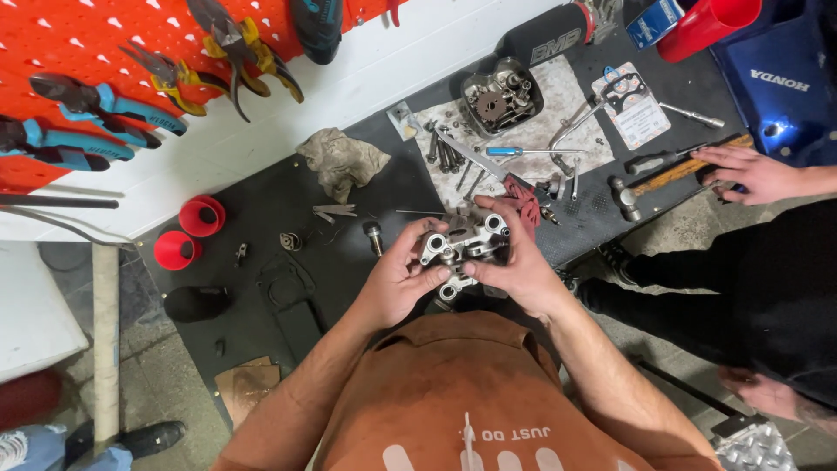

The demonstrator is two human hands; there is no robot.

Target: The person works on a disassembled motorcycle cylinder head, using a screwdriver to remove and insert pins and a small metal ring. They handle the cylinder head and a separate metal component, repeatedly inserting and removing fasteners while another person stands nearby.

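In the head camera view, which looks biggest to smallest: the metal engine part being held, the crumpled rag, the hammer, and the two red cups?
1. Metal engine part, though it is nearest the camera
2. Hammer
3. Crumpled rag
4. The two red cups, which look alike

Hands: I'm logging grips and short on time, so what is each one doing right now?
Left hand: closed on the metal engine part.
Right hand: closed on the same metal engine part from the other side.

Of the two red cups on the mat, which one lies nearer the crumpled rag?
The upper red cup, closer to the white wall and the rag; the other cup sits lower-left.
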